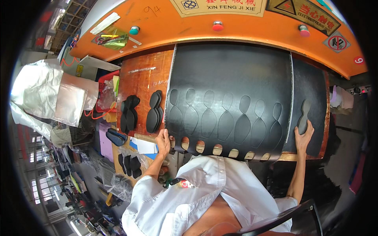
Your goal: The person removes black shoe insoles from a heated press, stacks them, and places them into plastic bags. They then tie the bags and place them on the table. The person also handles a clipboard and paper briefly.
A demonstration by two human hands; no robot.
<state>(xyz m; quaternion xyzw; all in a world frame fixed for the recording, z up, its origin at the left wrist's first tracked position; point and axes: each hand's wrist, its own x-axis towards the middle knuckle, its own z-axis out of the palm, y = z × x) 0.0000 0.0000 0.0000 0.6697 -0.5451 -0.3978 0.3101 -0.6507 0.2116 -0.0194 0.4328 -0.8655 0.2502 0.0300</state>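
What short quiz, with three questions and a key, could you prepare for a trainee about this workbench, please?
1. Which hand holds the grey sole-shaped piece?
2. True or false: the stacked black pieces lie right of the black sheet.
3. Fill in: the middle button on the orange panel is ____.

Key:
1. The right hand.
2. False; the stacked black pieces lie left of the black sheet.
3. Red.

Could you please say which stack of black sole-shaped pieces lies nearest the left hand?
The black stack beside the wide black sheet; the others lie farther left.
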